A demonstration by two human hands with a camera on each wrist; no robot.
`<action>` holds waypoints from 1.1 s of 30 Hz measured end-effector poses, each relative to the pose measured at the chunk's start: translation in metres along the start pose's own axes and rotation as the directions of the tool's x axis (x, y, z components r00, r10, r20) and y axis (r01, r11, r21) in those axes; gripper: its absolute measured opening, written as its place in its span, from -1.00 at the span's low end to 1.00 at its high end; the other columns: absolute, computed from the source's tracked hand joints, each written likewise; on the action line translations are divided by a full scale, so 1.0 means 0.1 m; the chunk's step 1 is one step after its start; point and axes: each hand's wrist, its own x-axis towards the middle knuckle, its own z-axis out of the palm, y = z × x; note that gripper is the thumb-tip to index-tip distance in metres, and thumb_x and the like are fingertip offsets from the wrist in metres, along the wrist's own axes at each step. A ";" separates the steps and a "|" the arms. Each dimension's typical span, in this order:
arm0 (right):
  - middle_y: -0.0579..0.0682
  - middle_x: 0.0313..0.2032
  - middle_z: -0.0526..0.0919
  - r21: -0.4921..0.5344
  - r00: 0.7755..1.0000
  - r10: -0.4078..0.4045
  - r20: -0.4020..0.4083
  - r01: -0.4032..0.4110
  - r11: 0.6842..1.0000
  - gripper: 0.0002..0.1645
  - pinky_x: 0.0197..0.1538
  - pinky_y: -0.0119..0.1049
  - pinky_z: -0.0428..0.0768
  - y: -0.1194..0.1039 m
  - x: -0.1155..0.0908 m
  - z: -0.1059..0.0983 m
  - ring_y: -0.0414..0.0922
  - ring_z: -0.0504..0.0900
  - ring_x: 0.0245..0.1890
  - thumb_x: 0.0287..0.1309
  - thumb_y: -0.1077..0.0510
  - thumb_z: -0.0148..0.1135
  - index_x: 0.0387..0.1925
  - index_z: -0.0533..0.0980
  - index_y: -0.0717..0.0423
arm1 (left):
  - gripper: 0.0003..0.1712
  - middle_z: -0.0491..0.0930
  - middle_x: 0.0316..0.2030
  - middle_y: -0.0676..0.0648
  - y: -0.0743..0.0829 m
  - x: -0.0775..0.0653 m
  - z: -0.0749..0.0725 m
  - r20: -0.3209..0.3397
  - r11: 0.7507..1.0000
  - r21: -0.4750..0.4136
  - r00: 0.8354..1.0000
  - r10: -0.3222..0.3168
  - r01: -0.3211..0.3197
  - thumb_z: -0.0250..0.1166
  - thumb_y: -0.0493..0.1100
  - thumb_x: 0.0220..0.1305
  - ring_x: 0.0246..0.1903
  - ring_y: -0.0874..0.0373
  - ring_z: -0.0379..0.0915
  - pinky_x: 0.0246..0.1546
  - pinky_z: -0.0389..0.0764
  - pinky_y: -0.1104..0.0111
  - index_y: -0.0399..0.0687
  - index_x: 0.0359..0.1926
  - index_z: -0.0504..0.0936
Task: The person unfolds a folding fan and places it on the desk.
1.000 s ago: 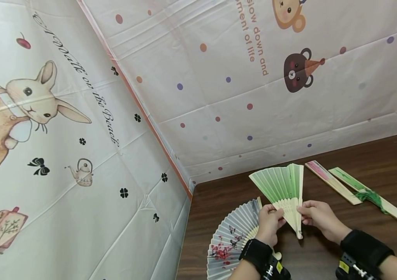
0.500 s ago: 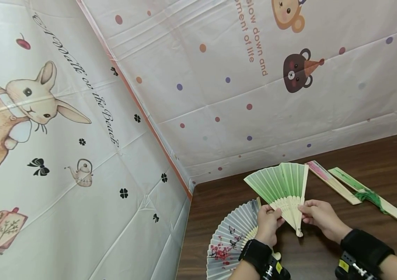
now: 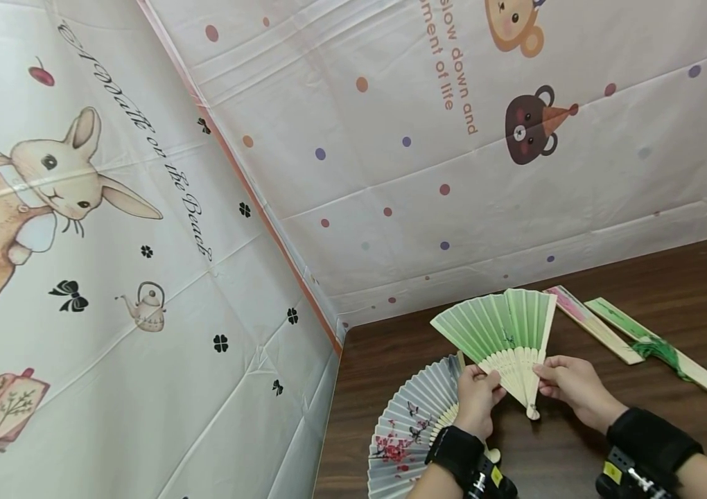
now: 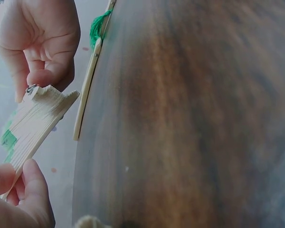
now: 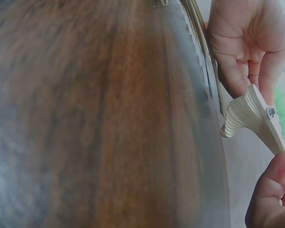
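Both hands hold a partly spread green folding fan (image 3: 495,323) above the table, its pivot end pointing down toward the person. My left hand (image 3: 478,402) pinches the left edge of its pale ribs between thumb and fingers. On the opposite side, my right hand (image 3: 578,389) pinches the outer guard stick. In the left wrist view the bunched ribs (image 4: 35,126) lie between the two hands, and a metal pivot pin shows at their end. The right wrist view also shows that pin (image 5: 270,112). Beneath the left forearm lies an opened grey-white fan (image 3: 400,430) with red blossoms, partly hidden.
To the right on the dark wooden table (image 3: 659,430) lie two folded fans, one pink and cream (image 3: 593,326), the other green (image 3: 628,322) with a green tassel (image 3: 662,352). Printed cloth walls (image 3: 378,249) rise behind and at the left.
The green fan has spread wider, its right guard stick swinging rightward with the right hand, which moved slightly right. The left edge has dropped a little to the left. Other fans stay put.
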 end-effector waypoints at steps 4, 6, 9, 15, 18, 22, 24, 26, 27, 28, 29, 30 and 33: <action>-0.14 -0.56 0.43 -0.005 1.000 -0.002 -0.005 0.002 1.000 -0.86 -0.43 -0.46 0.53 0.01 0.00 -0.01 -0.32 0.46 -0.55 0.16 0.21 0.00 -0.43 0.37 0.23 | -0.87 0.30 -0.57 0.03 0.00 0.00 -0.01 0.004 1.000 -0.004 1.000 0.006 -0.006 0.17 -0.42 0.05 -0.59 0.25 0.27 -0.56 0.44 0.49 -0.25 -0.37 0.37; -0.14 -0.56 0.43 -0.001 1.000 -0.004 -0.006 0.004 1.000 -0.85 -0.42 -0.47 0.54 0.01 0.00 -0.02 -0.32 0.47 -0.54 0.16 0.20 0.00 -0.42 0.37 0.23 | -0.87 0.31 -0.57 0.02 0.00 0.00 -0.01 0.002 1.000 -0.011 1.000 0.004 -0.004 0.17 -0.42 0.05 -0.59 0.24 0.27 -0.56 0.44 0.49 -0.25 -0.38 0.37; -0.15 -0.55 0.43 0.012 1.000 -0.006 -0.009 0.006 1.000 -0.84 -0.41 -0.47 0.54 0.01 0.00 -0.02 -0.33 0.47 -0.53 0.16 0.18 0.00 -0.40 0.37 0.24 | -0.87 0.33 -0.56 0.01 0.01 0.00 -0.01 0.000 1.000 -0.016 1.000 0.006 -0.006 0.16 -0.43 0.05 -0.58 0.24 0.29 -0.56 0.44 0.49 -0.24 -0.38 0.37; -0.17 -0.55 0.44 0.024 1.000 -0.007 -0.016 0.008 1.000 -0.84 -0.40 -0.48 0.54 0.01 0.00 -0.02 -0.34 0.47 -0.53 0.17 0.19 -0.02 -0.39 0.37 0.24 | -0.86 0.30 -0.58 0.01 0.03 -0.01 -0.01 -0.011 0.999 -0.027 1.000 -0.017 0.017 0.15 -0.43 0.05 -0.59 0.22 0.29 -0.55 0.44 0.47 -0.23 -0.41 0.35; -0.17 -0.56 0.45 0.031 1.000 -0.004 -0.023 0.005 1.000 -0.86 -0.40 -0.48 0.54 0.01 0.00 -0.03 -0.34 0.48 -0.54 0.18 0.21 -0.03 -0.40 0.37 0.24 | -0.85 0.26 -0.59 0.01 0.03 -0.02 -0.02 -0.009 1.000 -0.020 1.000 -0.022 0.022 0.15 -0.42 0.05 -0.60 0.21 0.28 -0.53 0.44 0.46 -0.21 -0.44 0.32; -0.16 -0.55 0.45 0.029 0.999 0.002 -0.034 -0.001 1.000 -0.85 -0.41 -0.48 0.54 0.00 -0.01 -0.02 -0.34 0.48 -0.54 0.19 0.22 -0.05 -0.41 0.36 0.24 | -0.84 0.25 -0.59 0.01 0.04 -0.02 -0.03 -0.007 1.000 -0.009 1.000 -0.019 0.019 0.14 -0.41 0.06 -0.59 0.20 0.27 -0.51 0.45 0.44 -0.20 -0.44 0.31; -0.16 -0.55 0.44 0.028 0.999 0.004 -0.040 -0.003 1.000 -0.85 -0.41 -0.48 0.54 0.00 -0.01 -0.02 -0.33 0.48 -0.54 0.19 0.21 -0.04 -0.42 0.37 0.25 | -0.85 0.26 -0.58 0.01 0.04 -0.01 -0.03 -0.010 1.000 -0.006 1.000 -0.019 0.019 0.14 -0.41 0.06 -0.59 0.20 0.27 -0.50 0.46 0.44 -0.20 -0.43 0.31; -0.16 -0.55 0.44 0.026 0.999 0.006 -0.047 -0.005 1.000 -0.84 -0.41 -0.48 0.54 0.00 -0.01 -0.01 -0.33 0.48 -0.54 0.20 0.22 -0.05 -0.43 0.37 0.25 | -0.86 0.26 -0.58 0.01 0.04 -0.01 -0.03 -0.015 1.000 0.000 1.000 -0.019 0.019 0.14 -0.41 0.06 -0.59 0.20 0.27 -0.49 0.46 0.43 -0.21 -0.43 0.32; -0.16 -0.55 0.44 0.025 0.999 0.007 -0.050 -0.005 1.000 -0.84 -0.41 -0.48 0.54 0.00 -0.01 -0.01 -0.33 0.48 -0.54 0.20 0.22 -0.05 -0.43 0.37 0.25 | -0.85 0.25 -0.59 0.01 0.04 -0.01 -0.03 -0.017 1.000 0.004 1.000 -0.019 0.019 0.14 -0.41 0.06 -0.59 0.20 0.27 -0.49 0.46 0.43 -0.20 -0.43 0.32; -0.16 -0.55 0.44 0.026 0.999 0.007 -0.052 -0.006 1.000 -0.84 -0.41 -0.48 0.54 0.00 -0.01 -0.01 -0.33 0.48 -0.54 0.20 0.22 -0.05 -0.43 0.37 0.25 | -0.85 0.25 -0.59 0.01 0.04 -0.01 -0.03 -0.019 1.000 0.004 1.000 -0.020 0.020 0.14 -0.41 0.06 -0.59 0.20 0.27 -0.49 0.46 0.43 -0.20 -0.44 0.32; -0.16 -0.55 0.44 0.031 0.999 0.009 -0.053 -0.008 0.999 -0.84 -0.41 -0.48 0.54 -0.01 -0.01 -0.01 -0.33 0.48 -0.54 0.20 0.22 -0.05 -0.43 0.37 0.24 | -0.85 0.25 -0.59 0.01 0.04 -0.01 -0.03 -0.020 1.000 0.004 1.000 -0.021 0.021 0.14 -0.41 0.06 -0.59 0.20 0.27 -0.49 0.46 0.43 -0.20 -0.44 0.31; -0.16 -0.55 0.43 0.034 0.998 0.009 -0.055 -0.008 0.999 -0.84 -0.42 -0.48 0.54 -0.01 -0.01 -0.01 -0.33 0.48 -0.54 0.20 0.22 -0.05 -0.43 0.37 0.24 | -0.85 0.24 -0.60 0.01 0.04 -0.01 -0.03 -0.022 1.000 0.002 1.000 -0.022 0.022 0.14 -0.41 0.06 -0.59 0.20 0.26 -0.49 0.46 0.43 -0.19 -0.45 0.31; -0.16 -0.55 0.43 0.047 0.998 0.008 -0.058 -0.006 0.999 -0.84 -0.42 -0.49 0.53 -0.01 -0.01 -0.01 -0.33 0.48 -0.55 0.20 0.22 -0.05 -0.45 0.37 0.22 | -0.82 0.22 -0.61 0.02 0.05 -0.02 -0.04 -0.023 1.000 -0.007 1.000 -0.017 0.017 0.15 -0.40 0.07 -0.60 0.20 0.25 -0.50 0.46 0.43 -0.18 -0.47 0.29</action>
